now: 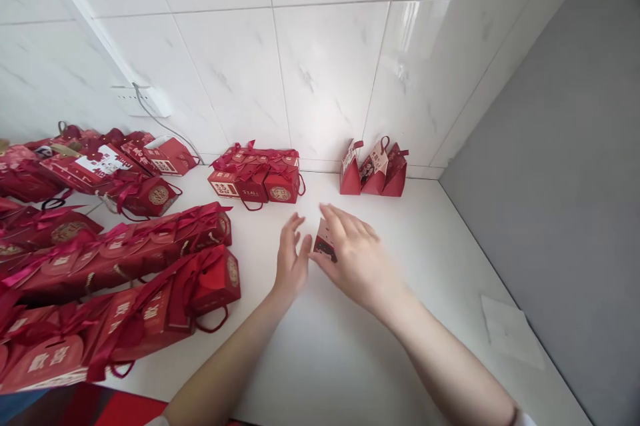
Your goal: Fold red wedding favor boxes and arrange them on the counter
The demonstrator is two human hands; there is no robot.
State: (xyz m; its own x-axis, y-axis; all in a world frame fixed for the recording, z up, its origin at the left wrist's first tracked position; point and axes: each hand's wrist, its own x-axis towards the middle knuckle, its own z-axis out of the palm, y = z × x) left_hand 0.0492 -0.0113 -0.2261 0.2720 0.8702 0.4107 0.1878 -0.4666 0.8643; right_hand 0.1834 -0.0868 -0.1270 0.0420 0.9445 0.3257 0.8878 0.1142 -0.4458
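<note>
In the middle of the white table stands a small red and pink paper gift box, partly covered by my right hand. The fingers and thumb of that hand are curved round the box. My left hand is just to the left of it, fingers apart and holding nothing, with a small gap to the box. Behind, against the wall, three similar triangular gift boxes with ribbon loops stand side by side.
Red boxes tied with ribbons form a block by the wall. Long rows of red ribboned boxes fill the left side. A wall socket has a grey cable. A pale sheet lies at right, near a grey panel.
</note>
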